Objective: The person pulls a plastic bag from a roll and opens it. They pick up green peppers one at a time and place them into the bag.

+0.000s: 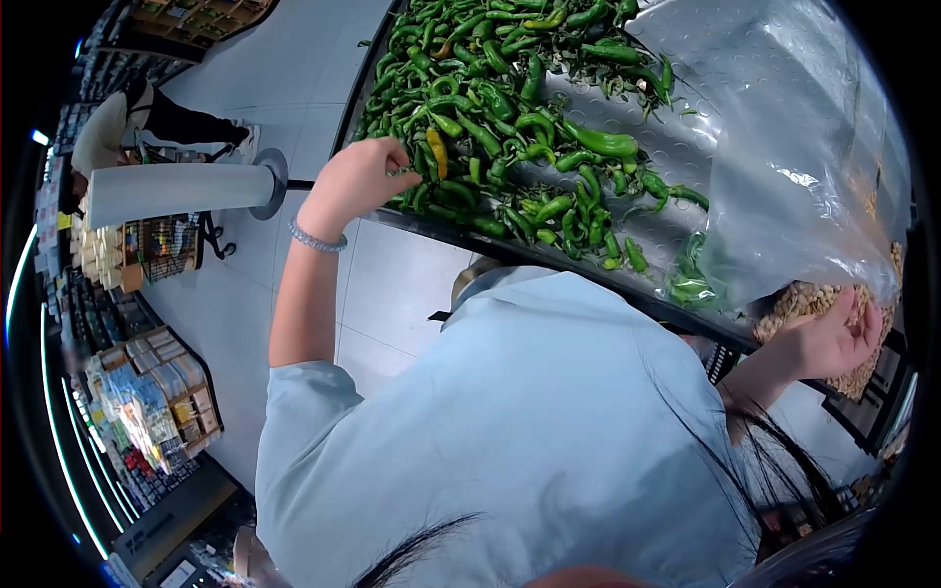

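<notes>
A heap of long green peppers (510,88) lies in a metal display bin (676,147), with one yellowish pepper (437,152) among them. My left hand (358,178), a bead bracelet (316,238) on its wrist, reaches to the near left edge of the heap, fingers curled around a pepper. My right hand (831,338) grips the lower edge of a clear plastic bag (784,157) that hangs open over the bin. A few green peppers (691,279) sit in the bag's bottom corner. My light blue shirt (510,431) fills the lower middle.
A bin of pale tan nuts or beans (851,377) sits under my right hand. A white roll on a holder (176,191) stands left of the pepper bin. Another person (147,118) bends over at far left. Shelves of packaged goods (147,402) line the white-tiled aisle.
</notes>
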A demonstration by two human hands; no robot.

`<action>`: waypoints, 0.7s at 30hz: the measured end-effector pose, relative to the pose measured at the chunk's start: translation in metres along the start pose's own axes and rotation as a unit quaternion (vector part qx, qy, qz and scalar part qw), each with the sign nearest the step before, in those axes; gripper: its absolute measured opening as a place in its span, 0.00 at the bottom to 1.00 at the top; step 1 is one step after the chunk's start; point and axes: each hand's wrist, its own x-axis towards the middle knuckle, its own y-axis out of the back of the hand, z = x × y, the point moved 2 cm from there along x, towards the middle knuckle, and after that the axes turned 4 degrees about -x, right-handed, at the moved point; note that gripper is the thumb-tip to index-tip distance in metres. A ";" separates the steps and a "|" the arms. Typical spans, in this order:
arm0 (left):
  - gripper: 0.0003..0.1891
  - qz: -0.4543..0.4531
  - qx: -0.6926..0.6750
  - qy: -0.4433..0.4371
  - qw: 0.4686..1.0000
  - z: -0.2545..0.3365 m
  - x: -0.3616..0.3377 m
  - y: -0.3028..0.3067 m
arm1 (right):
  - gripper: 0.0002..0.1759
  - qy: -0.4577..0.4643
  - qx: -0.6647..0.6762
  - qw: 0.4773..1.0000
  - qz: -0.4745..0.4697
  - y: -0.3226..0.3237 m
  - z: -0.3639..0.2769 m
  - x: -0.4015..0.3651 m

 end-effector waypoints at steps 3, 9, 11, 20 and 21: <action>0.17 -0.022 -0.027 -0.016 0.999 -0.006 -0.011 -0.040 | 0.16 0.015 0.042 0.999 0.021 -0.004 0.009 -0.005; 0.15 0.071 -0.014 0.021 0.997 -0.002 -0.022 -0.068 | 0.17 0.124 0.058 0.991 0.002 -0.005 0.017 -0.012; 0.16 0.117 0.005 0.038 0.992 -0.002 -0.024 -0.068 | 0.16 0.093 0.108 0.989 0.040 -0.009 0.016 -0.022; 0.14 0.124 -0.003 0.040 0.991 -0.020 -0.009 -0.060 | 0.16 0.045 0.029 0.958 -0.281 -0.030 -0.012 -0.116; 0.14 0.125 -0.026 0.038 0.991 -0.026 -0.007 -0.059 | 0.17 0.007 0.051 0.950 -0.307 -0.035 -0.015 -0.129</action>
